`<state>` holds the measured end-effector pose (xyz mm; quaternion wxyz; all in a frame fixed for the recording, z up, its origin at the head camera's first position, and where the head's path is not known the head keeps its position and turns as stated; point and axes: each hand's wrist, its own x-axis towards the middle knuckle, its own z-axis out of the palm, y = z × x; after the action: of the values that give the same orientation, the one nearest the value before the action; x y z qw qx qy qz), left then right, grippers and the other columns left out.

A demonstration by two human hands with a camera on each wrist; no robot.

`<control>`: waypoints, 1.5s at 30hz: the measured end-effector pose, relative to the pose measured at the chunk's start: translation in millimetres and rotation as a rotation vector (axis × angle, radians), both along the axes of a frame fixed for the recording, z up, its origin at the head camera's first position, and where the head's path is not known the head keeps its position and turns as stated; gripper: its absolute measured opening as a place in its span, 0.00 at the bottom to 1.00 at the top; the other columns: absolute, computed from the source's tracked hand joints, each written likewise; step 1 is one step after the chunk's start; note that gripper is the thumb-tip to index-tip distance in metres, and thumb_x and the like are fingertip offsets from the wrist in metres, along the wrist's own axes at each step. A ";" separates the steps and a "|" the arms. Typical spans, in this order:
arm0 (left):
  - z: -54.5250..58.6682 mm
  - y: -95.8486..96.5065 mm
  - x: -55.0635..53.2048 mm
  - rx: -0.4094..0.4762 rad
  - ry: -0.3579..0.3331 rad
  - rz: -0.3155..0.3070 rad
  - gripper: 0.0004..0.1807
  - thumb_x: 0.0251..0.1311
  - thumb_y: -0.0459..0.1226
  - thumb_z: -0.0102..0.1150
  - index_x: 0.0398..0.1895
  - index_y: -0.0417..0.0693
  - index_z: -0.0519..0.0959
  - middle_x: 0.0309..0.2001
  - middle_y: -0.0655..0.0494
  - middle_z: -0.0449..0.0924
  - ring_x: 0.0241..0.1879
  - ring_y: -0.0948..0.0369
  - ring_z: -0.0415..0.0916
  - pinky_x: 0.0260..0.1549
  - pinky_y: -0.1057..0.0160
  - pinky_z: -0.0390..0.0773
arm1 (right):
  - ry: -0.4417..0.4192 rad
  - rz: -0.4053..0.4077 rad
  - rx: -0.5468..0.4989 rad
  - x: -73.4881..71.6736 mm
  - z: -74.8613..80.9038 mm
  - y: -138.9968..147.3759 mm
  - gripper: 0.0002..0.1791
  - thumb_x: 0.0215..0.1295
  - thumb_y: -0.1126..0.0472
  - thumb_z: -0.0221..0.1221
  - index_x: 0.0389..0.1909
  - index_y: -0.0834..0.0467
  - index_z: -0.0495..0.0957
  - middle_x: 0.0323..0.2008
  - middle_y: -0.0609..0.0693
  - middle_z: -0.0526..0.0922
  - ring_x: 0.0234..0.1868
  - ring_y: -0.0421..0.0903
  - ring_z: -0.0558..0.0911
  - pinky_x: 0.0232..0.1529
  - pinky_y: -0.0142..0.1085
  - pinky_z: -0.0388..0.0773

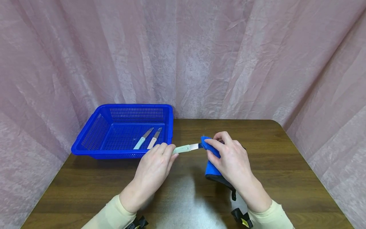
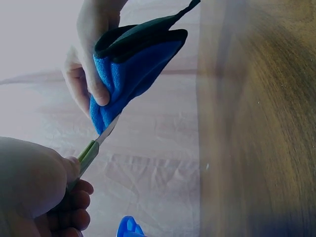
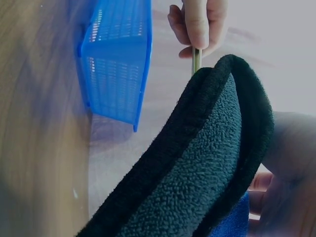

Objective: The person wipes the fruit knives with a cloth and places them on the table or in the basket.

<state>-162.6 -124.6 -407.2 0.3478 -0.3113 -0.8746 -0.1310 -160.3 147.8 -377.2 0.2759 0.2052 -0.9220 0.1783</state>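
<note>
My left hand [image 1: 155,162] grips the pale green handle of a small knife [image 1: 182,149], its blade pointing right. Around the blade's outer part my right hand [image 1: 231,156] pinches a folded blue cloth [image 1: 213,167] with black edging, so the blade tip is hidden. The cloth's lower part hangs loose beneath the fingers. In the left wrist view a strip of bare blade [image 2: 109,129] shows between handle and cloth. The right wrist view has the cloth's grey-green inner side [image 3: 192,168] up close, covering most of the knife.
A blue plastic basket [image 1: 85,143] stands at the table's back left. Inside lie a knife with a light blue handle [image 1: 139,143] and another with a pale pink handle [image 1: 152,142]. Behind the wooden table [image 1: 286,181] hangs a pink curtain [image 1: 200,57].
</note>
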 end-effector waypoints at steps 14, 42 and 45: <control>2.5 -1.4 -0.1 0.001 -0.018 0.005 0.12 0.78 0.39 0.66 0.51 0.38 0.81 0.32 0.51 0.76 0.27 0.52 0.74 0.25 0.56 0.75 | -0.035 -0.088 -0.041 -0.8 2.0 9.4 0.19 0.67 0.60 0.74 0.59 0.50 0.92 0.53 0.52 0.81 0.37 0.58 0.84 0.35 0.52 0.82; 0.1 0.0 1.6 -0.018 -0.038 0.007 0.12 0.77 0.39 0.67 0.52 0.39 0.81 0.34 0.52 0.79 0.28 0.54 0.75 0.25 0.58 0.75 | 0.129 0.129 -0.014 6.4 -2.5 -16.8 0.20 0.59 0.60 0.81 0.53 0.50 0.94 0.49 0.49 0.82 0.40 0.51 0.86 0.37 0.46 0.82; 0.1 0.0 1.7 -0.022 -0.042 0.007 0.13 0.78 0.39 0.67 0.53 0.39 0.82 0.34 0.52 0.79 0.28 0.54 0.75 0.26 0.58 0.76 | 0.142 0.150 -0.011 6.0 -3.8 -18.4 0.19 0.59 0.61 0.81 0.53 0.49 0.94 0.49 0.49 0.82 0.42 0.50 0.86 0.37 0.46 0.83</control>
<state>-160.9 -124.5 -407.1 0.3262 -0.3092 -0.8843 -0.1266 -154.3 129.4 -380.9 0.3275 0.2841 -0.8812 0.1887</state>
